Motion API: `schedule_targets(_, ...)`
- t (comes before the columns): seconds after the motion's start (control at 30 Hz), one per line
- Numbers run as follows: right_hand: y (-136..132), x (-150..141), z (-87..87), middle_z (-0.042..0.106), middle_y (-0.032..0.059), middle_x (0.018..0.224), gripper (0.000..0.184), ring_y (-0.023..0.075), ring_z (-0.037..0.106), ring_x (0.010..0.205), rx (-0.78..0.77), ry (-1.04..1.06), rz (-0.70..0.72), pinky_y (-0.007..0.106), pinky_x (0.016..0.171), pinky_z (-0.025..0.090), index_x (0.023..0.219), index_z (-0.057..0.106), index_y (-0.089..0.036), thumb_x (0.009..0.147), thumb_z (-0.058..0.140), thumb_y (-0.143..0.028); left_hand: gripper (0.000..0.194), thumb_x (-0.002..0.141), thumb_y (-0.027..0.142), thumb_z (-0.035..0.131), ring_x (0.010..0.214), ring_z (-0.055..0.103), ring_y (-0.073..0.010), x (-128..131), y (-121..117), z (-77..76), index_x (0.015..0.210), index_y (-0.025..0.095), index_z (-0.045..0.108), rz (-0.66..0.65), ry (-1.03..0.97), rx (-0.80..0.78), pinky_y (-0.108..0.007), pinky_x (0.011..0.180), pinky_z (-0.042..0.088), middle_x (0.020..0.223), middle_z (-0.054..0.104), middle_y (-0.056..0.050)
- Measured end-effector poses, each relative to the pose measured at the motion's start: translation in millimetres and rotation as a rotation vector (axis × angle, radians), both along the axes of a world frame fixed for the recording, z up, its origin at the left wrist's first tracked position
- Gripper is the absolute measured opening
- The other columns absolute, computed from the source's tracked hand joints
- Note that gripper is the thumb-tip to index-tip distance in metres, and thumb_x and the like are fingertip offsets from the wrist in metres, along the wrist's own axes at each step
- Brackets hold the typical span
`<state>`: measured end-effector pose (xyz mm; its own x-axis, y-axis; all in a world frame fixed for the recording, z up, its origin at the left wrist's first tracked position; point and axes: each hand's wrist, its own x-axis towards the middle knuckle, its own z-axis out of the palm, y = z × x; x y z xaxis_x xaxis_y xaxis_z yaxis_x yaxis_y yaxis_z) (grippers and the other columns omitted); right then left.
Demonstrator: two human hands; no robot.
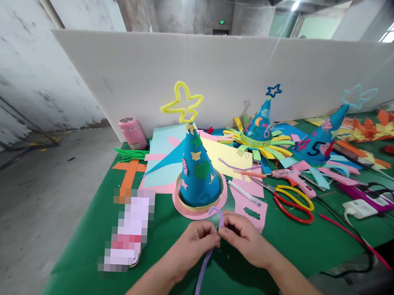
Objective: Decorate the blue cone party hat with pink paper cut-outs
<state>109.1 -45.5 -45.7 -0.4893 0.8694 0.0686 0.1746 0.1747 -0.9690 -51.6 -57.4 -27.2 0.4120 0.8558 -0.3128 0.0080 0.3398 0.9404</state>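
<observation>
A purple pipe cleaner [202,273] is pinched between the fingertips of my left hand [197,240] and my right hand [243,238], which almost touch. Its upper end curls over above my fingers, and the long tail hangs toward the front edge. Just beyond my hands stands a blue paper cone hat [199,189] with a pink round brim. Stars, a green heart and other small cut-outs decorate it, and a yellow pipe cleaner shape [182,103] rises from its tip.
Right of the hat lie scissors [293,204], a pink glue gun [296,179], a white pen [244,193] and a purple power strip [366,196]. Two more cone hats [259,124] stand behind. At left are a pink bottle [132,133], green pipe cleaners [132,154] and a pixelated object [129,232].
</observation>
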Motion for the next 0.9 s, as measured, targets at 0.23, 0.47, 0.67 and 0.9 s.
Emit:
schedule_targets(0.23,-9.7,10.9,18.4,0.044,0.0,0.072,0.018,0.0127,0.042,0.064,0.128,-0.19,0.191,0.025,0.056,0.034,0.069,0.045,-0.019,0.085,0.044,-0.028,0.012,0.063,0.011,0.049,0.049,0.028,-0.0077,-9.2,-0.4,14.2,0.051,0.015,0.048,-0.257,0.087,-0.059,-0.022,0.046,0.02,0.05,0.037,0.005)
schedule_targets(0.47,-9.6,11.1,13.7,0.043,-0.0013,0.07,0.018,0.0123,0.041,0.064,0.11,-0.236,0.159,0.024,0.056,0.033,0.068,0.044,-0.019,0.083,0.046,-0.028,0.014,0.069,0.023,0.053,0.046,0.034,-0.0094,-20.8,-2.1,16.2,0.059,0.016,0.059,-0.285,0.433,0.224,-0.022,0.043,0.023,0.05,0.043,0.004)
schedule_targets(0.67,-4.5,9.9,-1.9,0.038,-0.0028,0.065,0.024,0.0117,0.037,0.061,-0.036,-0.097,0.02,0.023,0.055,0.031,0.065,0.04,-0.019,0.084,0.043,-0.033,0.009,0.072,0.025,0.057,0.061,0.051,-0.0193,-16.1,-31.3,26.3,0.074,0.02,0.064,0.116,0.892,1.053,-0.03,0.058,0.035,0.066,0.061,-0.005)
schedule_targets(0.9,-5.6,10.4,1.2,0.035,-0.003,0.065,0.025,0.0114,0.033,0.06,-0.115,0.08,0.042,0.024,0.056,0.029,0.067,0.042,-0.018,0.084,0.043,-0.037,0.015,0.075,0.019,0.054,0.056,0.053,-0.0193,12.2,-56.8,-1.7,0.079,0.022,0.068,0.19,0.642,0.863,-0.029,0.055,0.038,0.062,0.062,-0.007)
